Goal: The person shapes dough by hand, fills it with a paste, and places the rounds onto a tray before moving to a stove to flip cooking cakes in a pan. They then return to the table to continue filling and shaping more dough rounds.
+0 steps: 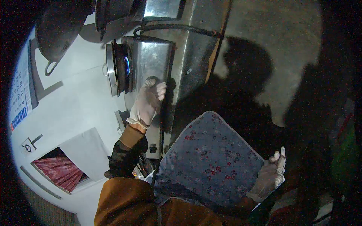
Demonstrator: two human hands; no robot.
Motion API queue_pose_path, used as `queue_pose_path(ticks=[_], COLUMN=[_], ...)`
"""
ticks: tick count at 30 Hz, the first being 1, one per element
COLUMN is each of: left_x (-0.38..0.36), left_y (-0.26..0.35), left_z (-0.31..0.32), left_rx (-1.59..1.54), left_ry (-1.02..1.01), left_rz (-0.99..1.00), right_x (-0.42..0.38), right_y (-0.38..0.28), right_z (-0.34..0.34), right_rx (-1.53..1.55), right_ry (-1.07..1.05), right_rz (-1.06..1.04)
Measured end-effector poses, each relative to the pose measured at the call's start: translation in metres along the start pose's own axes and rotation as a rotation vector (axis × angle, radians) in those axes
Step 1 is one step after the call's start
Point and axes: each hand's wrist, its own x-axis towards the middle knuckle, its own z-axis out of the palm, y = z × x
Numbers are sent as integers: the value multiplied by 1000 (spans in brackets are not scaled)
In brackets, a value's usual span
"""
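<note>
At the front of a silver gas stove [152, 52], my left hand [147, 103] in a thin whitish glove has its fingers curled around a dark knob [151, 80]. A blue flame [127, 65] burns above that panel, under a round metal pan [110, 69]. Another dark knob [152, 148] sits farther along the panel. My right hand [268, 174], gloved too, hangs low beside a blue-grey floral apron [211, 154] on my front. One of its fingers points out and the others bend loosely, with nothing visible in them.
A black hose [177, 27] runs from the stove. Dark pans [60, 30] hang on the white wall [81, 92], near a calendar [19, 94]. A red curtain [60, 171] covers a small window. My shadow [249, 64] falls on the concrete floor [288, 30].
</note>
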Motion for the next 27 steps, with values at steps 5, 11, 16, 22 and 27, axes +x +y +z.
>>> queue_pose_path(ticks=[5,11,16,22,27], left_x=[-3,0,-2,-9,-3], left_y=[0,2,1,3,-1], left_z=[4,-3,-1,12,7], left_rx=[69,78,152,100,115], left_ry=[2,12,32,58,118], left_rz=[41,11,51,-26,21], right_x=[-4,-3,-3,-3,-2], right_y=[-6,-3,0,0,-1], right_z=[12,10,7,0,-4], right_rx=[-12,-67,-109,38,55], right_ry=[83,87,39,-37,-101], right_rz=[50,20,-45,-2,11])
